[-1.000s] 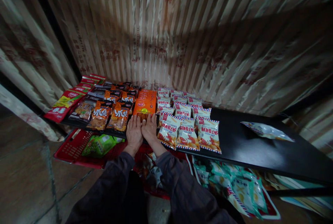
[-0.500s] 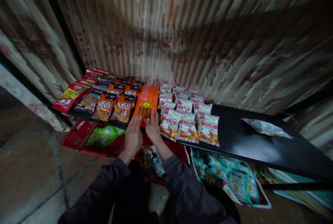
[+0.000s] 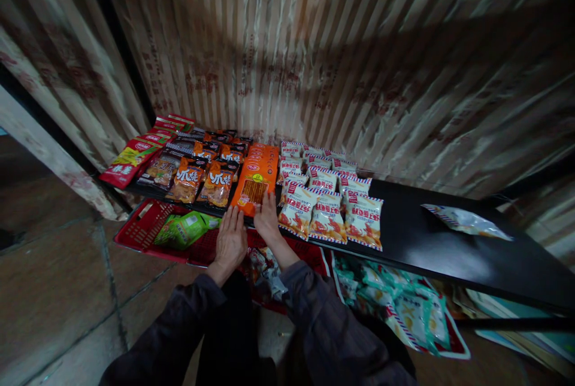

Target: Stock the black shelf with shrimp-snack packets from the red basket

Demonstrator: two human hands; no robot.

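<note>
Orange snack packets [image 3: 257, 173] lie in an overlapping row on the black shelf, the front one with a clear window over brown sticks. At its near left corner, my left hand [image 3: 231, 242] rests with straight fingers side by side, fingertips against the edge. My right hand [image 3: 268, 221] touches the lower right side of the same packet, its fingers extended. Neither hand is wrapped around anything. To the left are black-and-orange snack bags [image 3: 215, 182]; on the right sit rows of white snack bags [image 3: 327, 212] with striped edges.
Red bags [image 3: 126, 161] fill the shelf's left end. A single white bag [image 3: 467, 221] lies apart on the black shelf [image 3: 404, 218]. Below are a red basket [image 3: 139, 227] with green packets [image 3: 184, 230] and another holding teal-and-white bags [image 3: 413, 308]. A striped curtain [image 3: 269, 45] hangs behind.
The view has shifted slightly, so the shelf goods appear a little farther right. Both hands stay at the front orange packet's near end, with the right fingers slightly farther along its side.
</note>
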